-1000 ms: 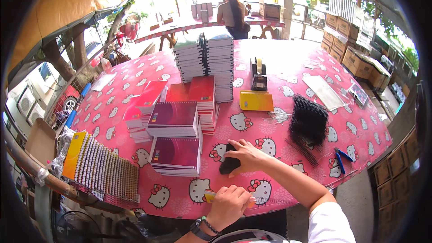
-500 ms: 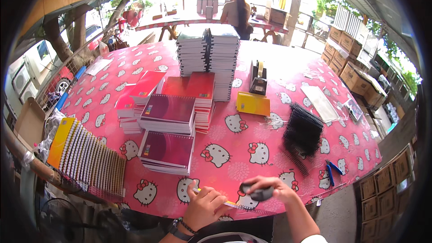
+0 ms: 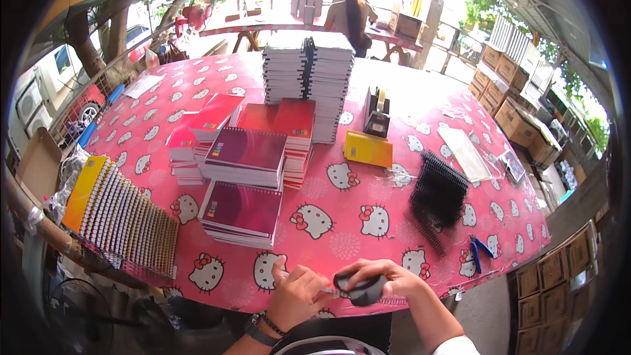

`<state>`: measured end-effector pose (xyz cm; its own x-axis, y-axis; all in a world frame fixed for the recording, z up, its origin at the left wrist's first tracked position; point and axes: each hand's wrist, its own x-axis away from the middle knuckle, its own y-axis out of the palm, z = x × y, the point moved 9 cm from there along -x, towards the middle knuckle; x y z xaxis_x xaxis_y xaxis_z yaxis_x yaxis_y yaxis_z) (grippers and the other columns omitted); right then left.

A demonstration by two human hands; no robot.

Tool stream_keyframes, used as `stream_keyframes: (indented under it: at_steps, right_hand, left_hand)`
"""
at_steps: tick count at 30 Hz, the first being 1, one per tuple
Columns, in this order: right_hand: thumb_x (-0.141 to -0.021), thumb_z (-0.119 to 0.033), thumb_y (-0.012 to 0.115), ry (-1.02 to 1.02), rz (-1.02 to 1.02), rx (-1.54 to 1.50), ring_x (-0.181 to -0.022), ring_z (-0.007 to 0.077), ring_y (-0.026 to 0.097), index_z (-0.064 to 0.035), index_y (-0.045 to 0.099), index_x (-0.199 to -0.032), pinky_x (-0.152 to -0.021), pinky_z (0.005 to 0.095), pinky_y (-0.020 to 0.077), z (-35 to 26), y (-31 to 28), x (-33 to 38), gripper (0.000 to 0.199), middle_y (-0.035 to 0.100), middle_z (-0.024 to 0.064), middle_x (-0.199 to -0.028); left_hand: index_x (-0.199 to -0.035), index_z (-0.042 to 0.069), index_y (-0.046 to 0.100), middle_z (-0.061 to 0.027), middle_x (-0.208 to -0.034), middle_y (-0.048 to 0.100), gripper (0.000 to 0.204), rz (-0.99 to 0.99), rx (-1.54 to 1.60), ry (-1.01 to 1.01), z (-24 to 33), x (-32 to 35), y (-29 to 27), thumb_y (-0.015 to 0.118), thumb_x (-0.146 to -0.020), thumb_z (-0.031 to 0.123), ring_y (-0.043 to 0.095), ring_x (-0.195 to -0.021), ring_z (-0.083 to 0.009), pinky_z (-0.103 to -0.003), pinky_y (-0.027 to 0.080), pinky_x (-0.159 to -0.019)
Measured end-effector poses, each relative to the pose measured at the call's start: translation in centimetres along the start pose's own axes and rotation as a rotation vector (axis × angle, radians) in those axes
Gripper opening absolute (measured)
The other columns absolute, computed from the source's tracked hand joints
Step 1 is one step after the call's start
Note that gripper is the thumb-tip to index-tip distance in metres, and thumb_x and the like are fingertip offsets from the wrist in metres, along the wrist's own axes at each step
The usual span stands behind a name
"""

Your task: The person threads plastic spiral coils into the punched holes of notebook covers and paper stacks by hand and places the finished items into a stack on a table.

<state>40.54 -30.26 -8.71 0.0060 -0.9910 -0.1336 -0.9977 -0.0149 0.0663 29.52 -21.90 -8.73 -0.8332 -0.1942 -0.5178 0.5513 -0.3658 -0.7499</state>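
My left hand [image 3: 297, 297] is closed on a thin spiral notebook [image 3: 333, 292], seen almost edge-on at the table's near edge. Its coil shows to the right. My right hand [image 3: 393, 280] grips a rounded black hand tool [image 3: 361, 292], about the size of a computer mouse, against the coiled edge; its kind cannot be made out. Beyond my hands stand two piles of purple notebooks [image 3: 242, 212], with red ones [image 3: 294, 119] behind. Yellow-covered notebooks [image 3: 85, 192] lean in a long row at the left. Loose black coils [image 3: 442, 187] lie heaped at the right.
Blue-handled pliers [image 3: 478, 254] lie near the table's right edge. A tape dispenser [image 3: 377, 118] stands behind a yellow notebook [image 3: 368, 149]. Tall stacks of coil-bound pads [image 3: 330, 85] rise at the back. A person [image 3: 351, 16] sits at a farther table. Cartons [image 3: 552, 283] stand right.
My right hand has brought the black tool slightly left and down, closer to my left hand along the coiled edge. The view has shifted slightly.
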Motion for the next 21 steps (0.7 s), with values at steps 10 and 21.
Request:
stream_keyframes:
  at_steps: [10,21]
  right_hand:
    - [-0.079,-0.045,0.069,0.186,0.057,0.71,-0.111,0.0326,0.052,-0.0055,0.068,-0.103,-0.097,0.042,0.0382,1.4,-2.2,-1.9,0.046,0.058,0.0175,-0.117]
    - [-0.073,-0.044,0.074,0.064,0.078,0.141,-0.104,0.0315,0.056,-0.0049,0.069,-0.098,-0.092,0.0401,0.0418,2.0,-1.9,-3.3,0.047,0.061,0.0159,-0.11]
  left_hand:
    - [-0.13,0.009,0.044,-0.0005,-0.091,0.06,0.076,0.111,0.082,-0.139,-1.1,-0.3,-0.9,0.08,-0.069,0.039,0.058,-0.092,-0.0189,-0.052,0.022,-0.103]
    - [-0.095,0.007,0.045,-0.0024,-0.09,0.05,0.048,0.14,0.867,-0.564,-8.4,4.8,5.1,0.082,-0.065,0.003,0.052,-0.084,-0.0125,-0.027,0.045,-0.077]
